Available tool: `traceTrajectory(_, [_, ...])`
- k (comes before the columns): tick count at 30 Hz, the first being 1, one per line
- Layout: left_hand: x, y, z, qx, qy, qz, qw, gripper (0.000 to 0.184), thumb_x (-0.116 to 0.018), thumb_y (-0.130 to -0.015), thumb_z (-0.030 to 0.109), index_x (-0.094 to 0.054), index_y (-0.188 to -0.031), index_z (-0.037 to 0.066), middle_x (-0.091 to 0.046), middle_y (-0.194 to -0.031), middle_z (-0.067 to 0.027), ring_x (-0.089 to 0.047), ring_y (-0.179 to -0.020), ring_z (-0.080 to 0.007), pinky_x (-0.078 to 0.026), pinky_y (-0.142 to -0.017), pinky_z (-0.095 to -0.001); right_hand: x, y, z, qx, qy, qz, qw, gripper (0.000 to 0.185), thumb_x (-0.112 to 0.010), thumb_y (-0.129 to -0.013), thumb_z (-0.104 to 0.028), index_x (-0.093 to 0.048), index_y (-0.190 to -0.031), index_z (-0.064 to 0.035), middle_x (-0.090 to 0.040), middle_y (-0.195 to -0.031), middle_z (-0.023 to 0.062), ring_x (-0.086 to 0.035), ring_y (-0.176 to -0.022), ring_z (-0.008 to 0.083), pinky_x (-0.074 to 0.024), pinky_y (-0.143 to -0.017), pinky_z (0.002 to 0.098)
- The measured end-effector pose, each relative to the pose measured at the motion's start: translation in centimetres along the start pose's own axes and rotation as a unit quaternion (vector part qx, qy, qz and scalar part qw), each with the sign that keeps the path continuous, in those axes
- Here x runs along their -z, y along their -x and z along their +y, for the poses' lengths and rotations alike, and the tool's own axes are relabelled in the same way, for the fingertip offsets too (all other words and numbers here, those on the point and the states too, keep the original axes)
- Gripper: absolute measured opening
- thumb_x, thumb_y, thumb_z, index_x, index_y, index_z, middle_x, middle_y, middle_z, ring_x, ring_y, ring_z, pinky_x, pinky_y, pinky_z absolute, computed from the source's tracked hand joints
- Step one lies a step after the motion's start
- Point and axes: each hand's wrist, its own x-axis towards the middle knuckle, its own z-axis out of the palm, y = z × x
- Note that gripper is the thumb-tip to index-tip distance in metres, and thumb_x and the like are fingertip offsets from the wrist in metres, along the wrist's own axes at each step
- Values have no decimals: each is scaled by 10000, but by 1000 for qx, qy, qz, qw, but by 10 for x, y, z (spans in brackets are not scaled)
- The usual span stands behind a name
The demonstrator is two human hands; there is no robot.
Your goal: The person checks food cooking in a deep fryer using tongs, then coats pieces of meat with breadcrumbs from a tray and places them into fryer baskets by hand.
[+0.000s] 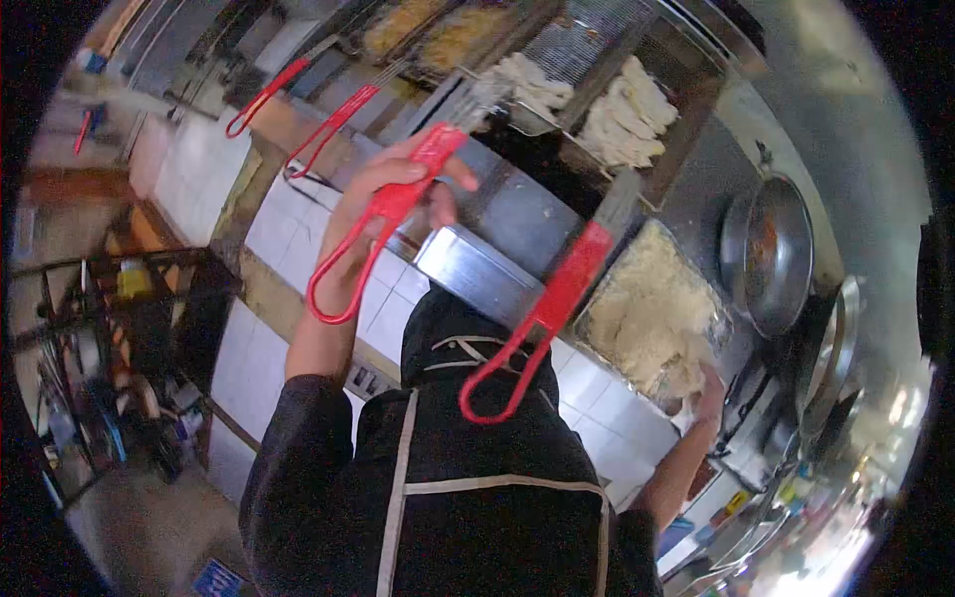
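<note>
My left hand (396, 189) is around the red handle (403, 204) of a fryer basket, with fingers showing on both sides of it. This wire basket holds pale, coated strips of food (532, 88). A second basket beside it carries more pale strips (629, 114), and its red handle (557, 298) points back towards me, untouched. My right hand (704, 398) is at the near right corner of a metal tray of pale flour or breading (652, 308). Its fingers are whitened and blurred against the breading, so what they hold, if anything, is unclear.
Two more red-handled baskets (333, 124) stand to the left, with yellow frying oil or food (463, 38) behind them. A dark pan (766, 257) and other pans hang or lean at the right. A black metal rack (109, 348) with utensils stands on the left.
</note>
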Motion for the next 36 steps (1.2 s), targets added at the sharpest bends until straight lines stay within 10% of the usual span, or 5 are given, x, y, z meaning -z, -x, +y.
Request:
traceTrajectory(11, [9, -9, 8, 14, 65, -102, 993, 642, -571, -751, 272, -322, -1274, -3, -570, -918, -290, -628, -588, -285, -490, -477, -313, -268, 112, -222, 269, 144, -145, 941, 428, -590, -778, -181, -512, -1159, -5, -556, -1119, 137, -521, -1063, 239, -417, -910, 334])
traceTrajectory(14, [13, -7, 10, 23, 98, -136, 986, 585, -543, -805, 233, -298, -1299, 38, -568, -988, -269, -640, -660, -273, -503, -541, -293, -354, 89, -247, 611, 503, -115, 600, 506, -650, -679, -135, -536, -1165, -52, -575, -1124, 158, -517, -1097, 265, -367, -961, 332])
traceTrajectory(18, [24, -11, 12, 35, 110, -196, 974, 569, -519, -865, 200, -225, -1340, 93, -564, -1053, -237, -646, -722, -257, -507, -588, -280, -500, 54, -262, 278, 244, -344, 863, 348, -576, -794, -196, -592, -1078, 6, -580, -1120, 90, -540, -1011, 177, -399, -909, 329])
traceTrajectory(26, [29, -14, 14, 50, 124, -210, 968, 556, -567, -847, 282, -264, -1270, 85, -579, -1046, -205, -642, -730, -250, -506, -642, -312, -595, -65, -213, 511, 765, -115, 376, 228, -541, -747, -186, -635, -811, 12, -609, -910, 219, -579, -810, 383, -463, -718, 395])
traceTrajectory(36, [20, -13, 11, 50, -7, -155, 987, 722, -594, -776, 369, -248, -1334, 70, -576, -1021, -245, -641, -678, -255, -504, -571, -299, -415, 36, -268, 611, 552, -75, 563, 240, -606, -736, -122, -533, -947, -34, -611, -842, 160, -598, -754, 296, -474, -675, 367])
